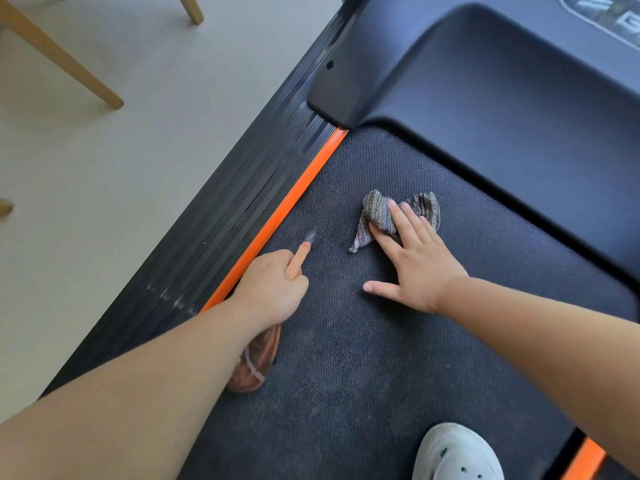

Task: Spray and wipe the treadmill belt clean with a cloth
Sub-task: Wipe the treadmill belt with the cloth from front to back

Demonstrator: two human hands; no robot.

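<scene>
The head camera looks down on the dark, finely textured treadmill belt [381, 358], which fills the middle and lower part of the view. The person's left hand [273, 289] is curled tightly round the neck of a translucent orange plastic spray bottle [258, 365]. Its slim orange nozzle sticks out past the knuckles and points forward over the belt, and the bottle's body hangs under the wrist, close above the belt. This hand is at the belt's left edge, beside a bright orange trim strip [287, 206] that runs along a black ribbed side rail [221, 216]. The right hand [415, 268] lies flat, palm down. Its straight fingers [398, 216] press on a crumpled grey striped cloth [375, 209], and its thumb is spread wide to the left, on the bare belt. The cloth is on the belt's forward half, just short of the smooth black motor cover [502, 81], and apart from the spray nozzle. At the lower edge a white perforated clog shoe [457, 455] stands on the belt, with a second piece of orange trim [585, 459] to its right. To the left of the treadmill is a pale grey floor [138, 133], on which light wooden furniture legs [62, 60] stand.
</scene>
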